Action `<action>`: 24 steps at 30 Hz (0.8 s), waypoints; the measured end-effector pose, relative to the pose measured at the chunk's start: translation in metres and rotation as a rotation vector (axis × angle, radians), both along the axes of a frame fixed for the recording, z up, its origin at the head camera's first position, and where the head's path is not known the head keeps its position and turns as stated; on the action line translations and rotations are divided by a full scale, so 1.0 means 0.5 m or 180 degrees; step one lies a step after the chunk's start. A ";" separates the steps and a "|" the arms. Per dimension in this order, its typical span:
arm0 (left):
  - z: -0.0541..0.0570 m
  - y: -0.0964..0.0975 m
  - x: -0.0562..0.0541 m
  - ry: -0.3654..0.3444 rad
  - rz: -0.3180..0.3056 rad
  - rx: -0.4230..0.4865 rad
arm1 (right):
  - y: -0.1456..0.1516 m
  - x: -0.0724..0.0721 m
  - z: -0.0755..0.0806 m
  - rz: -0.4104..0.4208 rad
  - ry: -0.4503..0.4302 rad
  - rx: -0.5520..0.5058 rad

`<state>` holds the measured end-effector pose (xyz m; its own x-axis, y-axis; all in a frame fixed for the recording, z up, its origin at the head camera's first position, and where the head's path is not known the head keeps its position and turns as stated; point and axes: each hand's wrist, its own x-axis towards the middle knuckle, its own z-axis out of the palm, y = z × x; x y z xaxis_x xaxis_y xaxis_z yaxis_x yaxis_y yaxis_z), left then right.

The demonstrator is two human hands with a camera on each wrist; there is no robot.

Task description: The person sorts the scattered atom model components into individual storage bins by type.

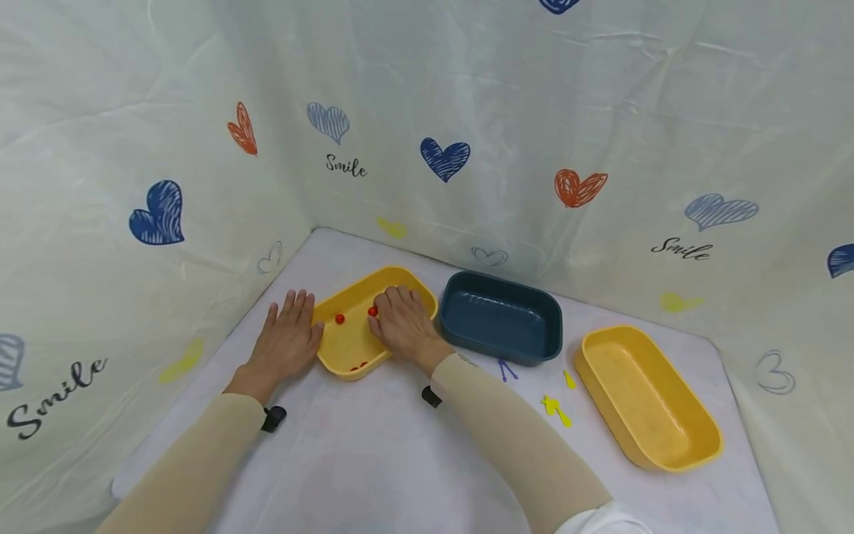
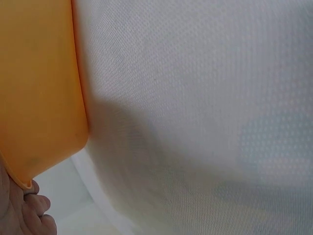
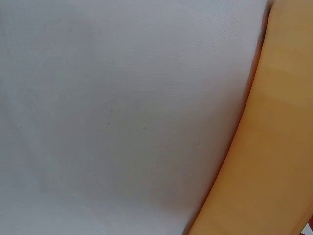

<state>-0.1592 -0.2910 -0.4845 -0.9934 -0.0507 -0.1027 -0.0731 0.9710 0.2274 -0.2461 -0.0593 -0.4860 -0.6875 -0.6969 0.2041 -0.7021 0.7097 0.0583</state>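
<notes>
A yellow bin (image 1: 333,348) stands at the left of the table with a few small red balls (image 1: 340,319) in it. My left hand (image 1: 287,341) lies along the bin's left side with its fingers straight and its thumb at the rim. In the left wrist view, some fingers (image 2: 36,210) show at the edge of the yellow wall. My right hand (image 1: 403,322) reaches over the near right rim into the bin, fingers bent downward. One red ball (image 1: 372,311) shows between its thumb and forefinger; the other fingertips are hidden.
A dark blue bin (image 1: 500,352) stands right of the yellow one, close to the back curtain. Farther right is another yellow bin (image 1: 610,404). Small yellow pieces (image 1: 552,405) and a purple piece (image 1: 507,370) lie on the table between them and my right forearm.
</notes>
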 end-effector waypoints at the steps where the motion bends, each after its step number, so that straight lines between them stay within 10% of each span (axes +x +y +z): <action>1: 0.000 0.000 0.000 0.0003 0.0000 0.0000 | -0.001 -0.001 0.000 -0.0005 -0.0014 0.0015; 24: -0.005 0.001 -0.002 -0.0026 0.0048 0.0124 | -0.006 -0.006 -0.005 0.0004 -0.0072 0.0156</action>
